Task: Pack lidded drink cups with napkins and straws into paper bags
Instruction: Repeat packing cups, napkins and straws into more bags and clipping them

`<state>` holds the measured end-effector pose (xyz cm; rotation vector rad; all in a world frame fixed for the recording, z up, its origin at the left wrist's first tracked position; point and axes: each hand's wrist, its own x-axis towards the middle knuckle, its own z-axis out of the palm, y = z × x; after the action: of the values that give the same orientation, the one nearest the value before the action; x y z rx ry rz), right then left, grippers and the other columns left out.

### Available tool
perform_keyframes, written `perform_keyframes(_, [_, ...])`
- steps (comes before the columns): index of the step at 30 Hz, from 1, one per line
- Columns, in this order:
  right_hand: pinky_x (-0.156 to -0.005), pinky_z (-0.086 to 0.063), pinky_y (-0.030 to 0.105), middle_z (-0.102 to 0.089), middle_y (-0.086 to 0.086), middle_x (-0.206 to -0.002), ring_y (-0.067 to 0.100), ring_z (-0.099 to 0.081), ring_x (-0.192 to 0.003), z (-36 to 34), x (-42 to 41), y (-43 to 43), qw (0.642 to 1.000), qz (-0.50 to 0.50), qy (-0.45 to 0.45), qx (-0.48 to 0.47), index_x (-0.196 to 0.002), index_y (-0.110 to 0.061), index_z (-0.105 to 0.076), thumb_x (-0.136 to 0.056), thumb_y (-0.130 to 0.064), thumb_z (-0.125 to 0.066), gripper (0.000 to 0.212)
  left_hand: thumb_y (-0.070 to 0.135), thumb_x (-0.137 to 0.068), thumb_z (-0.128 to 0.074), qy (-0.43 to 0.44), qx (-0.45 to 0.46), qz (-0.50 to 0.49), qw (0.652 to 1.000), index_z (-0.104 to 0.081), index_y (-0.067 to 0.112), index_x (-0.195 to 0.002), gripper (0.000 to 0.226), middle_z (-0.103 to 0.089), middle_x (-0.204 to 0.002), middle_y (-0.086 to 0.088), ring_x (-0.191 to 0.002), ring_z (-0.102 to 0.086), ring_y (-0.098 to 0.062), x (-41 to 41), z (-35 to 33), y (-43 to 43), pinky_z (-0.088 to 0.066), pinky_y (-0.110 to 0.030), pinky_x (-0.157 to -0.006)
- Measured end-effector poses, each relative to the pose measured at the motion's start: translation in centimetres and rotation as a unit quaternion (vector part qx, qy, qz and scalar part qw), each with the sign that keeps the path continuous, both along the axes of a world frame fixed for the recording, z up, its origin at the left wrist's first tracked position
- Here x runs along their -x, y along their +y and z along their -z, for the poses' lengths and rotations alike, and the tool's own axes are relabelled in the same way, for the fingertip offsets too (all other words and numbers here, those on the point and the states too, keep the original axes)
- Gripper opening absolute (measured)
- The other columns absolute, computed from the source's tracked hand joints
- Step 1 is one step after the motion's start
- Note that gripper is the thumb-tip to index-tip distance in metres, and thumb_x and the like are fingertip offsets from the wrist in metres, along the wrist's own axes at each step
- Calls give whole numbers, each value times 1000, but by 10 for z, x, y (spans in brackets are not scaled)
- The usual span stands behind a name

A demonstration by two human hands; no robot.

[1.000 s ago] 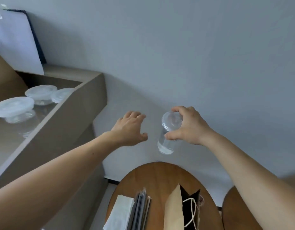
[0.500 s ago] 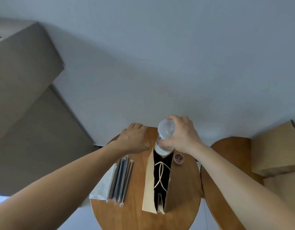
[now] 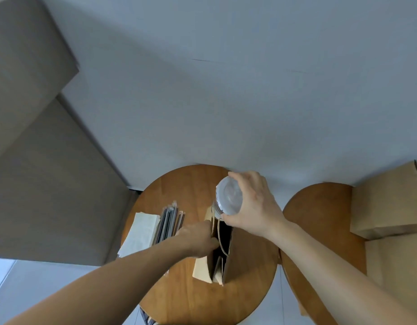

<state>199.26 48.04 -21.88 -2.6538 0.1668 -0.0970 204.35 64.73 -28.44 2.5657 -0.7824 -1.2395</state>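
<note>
Right hand (image 3: 254, 207) gripping lidded cup (image 3: 228, 198) from above, holding it over open paper bag (image 3: 214, 266); left hand (image 3: 195, 238) pinching bag rim.

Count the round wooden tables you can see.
2. One round wooden table holds the open brown paper bag, grey straws and white napkins; the other round wooden table stands just right of it, partly hidden.

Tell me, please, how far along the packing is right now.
Done: paper bag stands open on the round table. In hand: right grip holds the lidded cup at its mouth while left grip pinches the rim. Left: seating the cup, then adding napkins and straws, lying beside the bag.
</note>
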Motion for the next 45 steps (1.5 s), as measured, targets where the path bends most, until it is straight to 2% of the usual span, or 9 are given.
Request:
perform_keyframes(2, [-90, -47, 32, -28, -11, -132, 15, -33, -123, -1, 8, 1, 999, -33, -19, 18, -139, -36, -29, -59, -52, -81, 96, 30, -91, -45, 40, 20, -51, 998, -62, 15, -87, 23, -72, -80, -6, -74, -72, -18, -5, 2, 3, -61, -38, -78])
perform_keyframes(6, [-90, -51, 30, -27, -12, -137, 11, -31, -128, -2, 24, -1, 993, -112, -1, 24, -140, -38, -29, -59, -53, -78, 95, 13, -92, -44, 68, 53, -123, 989, -57, 15, -71, 25, -68, -61, -5, -41, -59, -1, -8, 5, 10, -49, -15, -44])
perform_keyframes(13, [-88, -43, 19, -22, -17, -134, 6, -29, -124, 2, 32, -7, 979, -169, 92, 69, -139, -43, -23, -62, -64, -71, 94, 8, -92, -42, 135, 96, -227, 960, -70, -1, -80, 33, -70, -58, -8, -52, -66, -16, -13, 4, 11, -60, -31, -66])
perform_keyframes(17, [-88, -43, 28, -24, -6, -131, 19, -33, -122, 21, 31, 1, 974, -92, 175, 113, -140, -39, -16, -62, -63, -71, 98, 7, -94, -41, 156, 113, -264, 945, -67, -3, -95, 28, -71, -62, -10, -59, -69, -20, -8, 9, 14, -60, -30, -63])
perform_keyframes(25, [-94, -49, 34, -29, 9, -136, 31, -49, -115, 84, 23, 20, 936, -18, 340, 93, -147, -26, -17, -68, -52, -75, 101, 11, -90, -46, 161, 121, -292, 935, -70, 1, -91, 26, -73, -69, -14, -69, -74, -28, 2, 15, 20, -59, -25, -55])
perform_keyframes(30, [-96, -50, 38, -31, 16, -136, 35, -51, -116, 126, 17, 44, 929, 25, 343, 134, -145, -21, -17, -77, -41, -76, 92, 15, -92, -46, 143, 125, -313, 931, -66, 6, -84, 23, -68, -59, -5, -67, -73, -26, 11, 19, 34, -62, -36, -66])
perform_keyframes(35, [-98, -48, 40, -26, 16, -138, 36, -44, -121, 158, 18, 57, 931, 39, 349, 104, -148, -21, -13, -78, -37, -73, 93, 22, -95, -46, 101, 103, -293, 945, -64, 9, -91, 21, -70, -79, -12, -70, -73, -25, 18, 23, 51, -61, -36, -65])
perform_keyframes(41, [-102, -44, 40, -18, 16, -145, 35, -37, -127, 180, 24, 64, 930, 25, 358, 75, -153, -21, -7, -81, -43, -71, 99, 28, -96, -48, 29, 86, -250, 964, -57, 30, -87, 13, -67, -69, 5, -59, -69, -4, 20, 27, 56, -60, -23, -58])
perform_keyframes(45, [-107, -40, 42, -13, 15, -150, 36, -33, -130, 183, 24, 63, 931, 3, 361, 54, -154, -25, -4, -76, -50, -74, 107, 28, -96, -48, 14, 60, -224, 973, -57, 29, -104, 12, -66, -77, 6, -62, -70, -8, 18, 31, 56, -61, -23, -61])
